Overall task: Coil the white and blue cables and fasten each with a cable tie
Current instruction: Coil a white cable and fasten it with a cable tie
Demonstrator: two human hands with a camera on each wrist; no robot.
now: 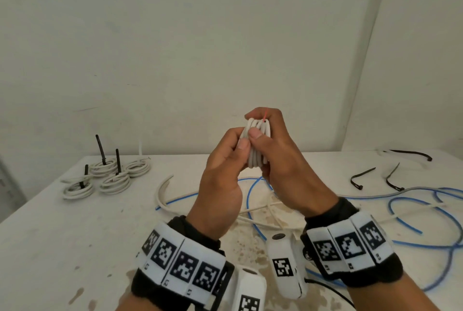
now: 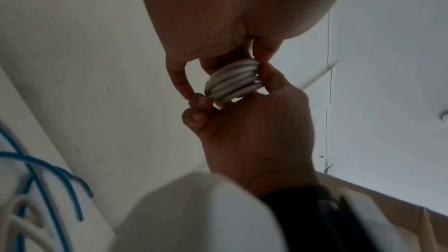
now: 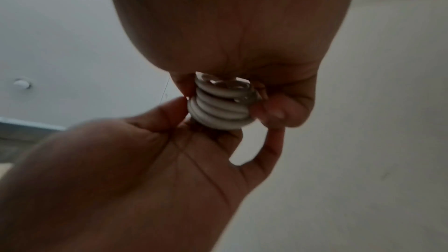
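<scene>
Both hands grasp one white coil [image 1: 256, 145], held upright in the air above the table [image 1: 75, 230] at mid-frame. The left hand [image 1: 223, 183] pinches the coil's near-left side, thumb against its turns; the right hand [image 1: 283, 160] wraps it from the right, thumb pressed across the front and fingers curled over the top. A thin red strand [image 1: 266, 114] sticks up from the coil at the right fingers. The wrist views show the same coil [image 2: 232, 81] as a stack of several turns squeezed between the two hands [image 3: 218, 108].

Under the hands, loose blue cable [image 1: 413, 210] loops over the centre and right of the table, mixed with loose white cable [image 1: 162, 190]. Far left, four tied coils [image 1: 107, 178] lie close together, their tie tails standing up, three black and one white. Far right, three black ties [image 1: 375, 178] lie apart from one another near the back edge.

The table is white, stained brownish near the wrists. Its back edge meets a plain pale wall [image 1: 175, 35]; a wall corner rises on the right. The left edge slants away at the frame's left side. The near-left tabletop holds only small marks.
</scene>
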